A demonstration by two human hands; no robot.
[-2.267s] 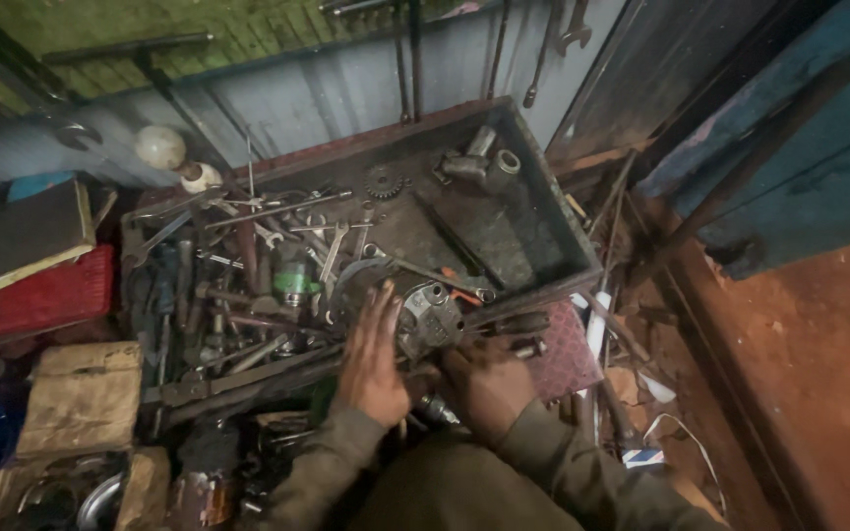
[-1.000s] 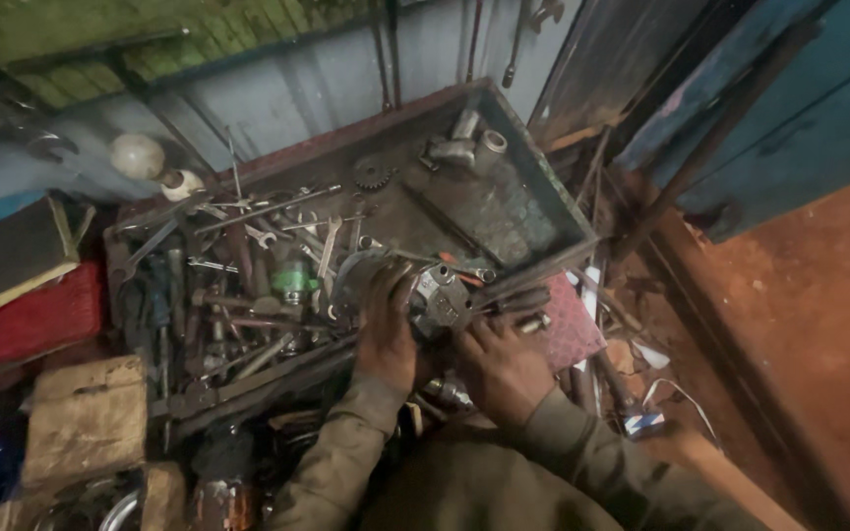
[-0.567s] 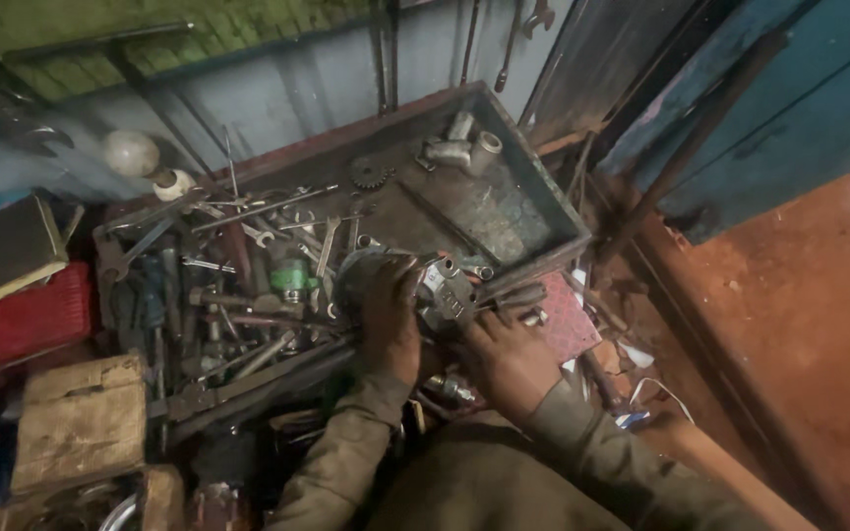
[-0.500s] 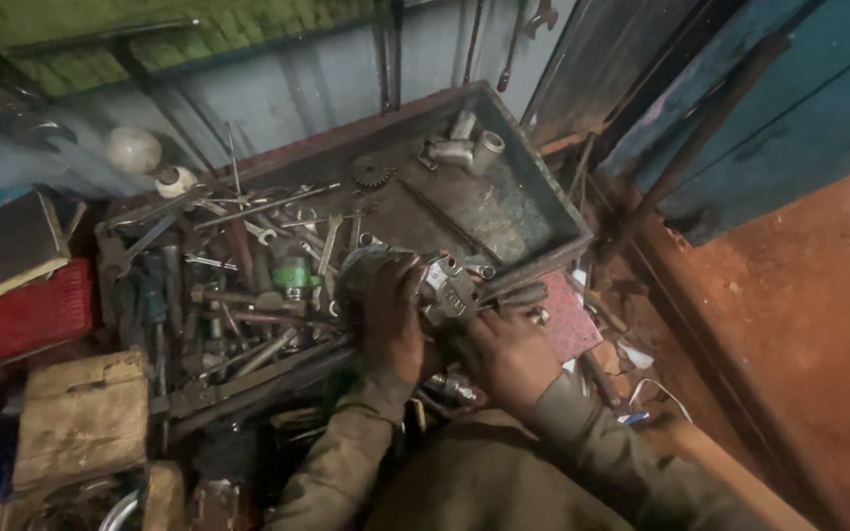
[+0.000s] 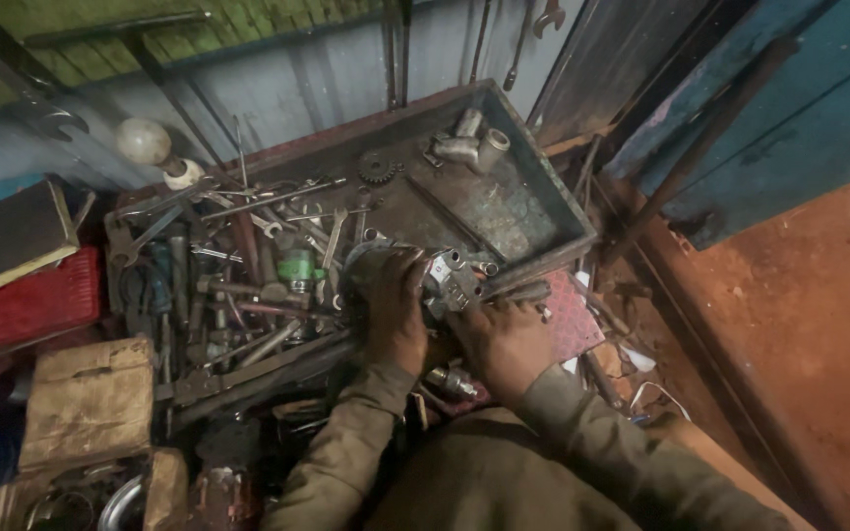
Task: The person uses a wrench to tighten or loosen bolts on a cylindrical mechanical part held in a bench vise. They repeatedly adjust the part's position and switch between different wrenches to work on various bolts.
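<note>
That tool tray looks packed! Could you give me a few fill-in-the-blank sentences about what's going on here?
1. Both hands, the left hand and the right hand, rest on a round ____ part at the tray's near edge.
2. The small gear lies ____ the metal tray.
3. Among the heaped tools stands a small ____ cap-like piece.
4. The crate at the far left is ____.

Missing words: metal; inside; green; red
</note>
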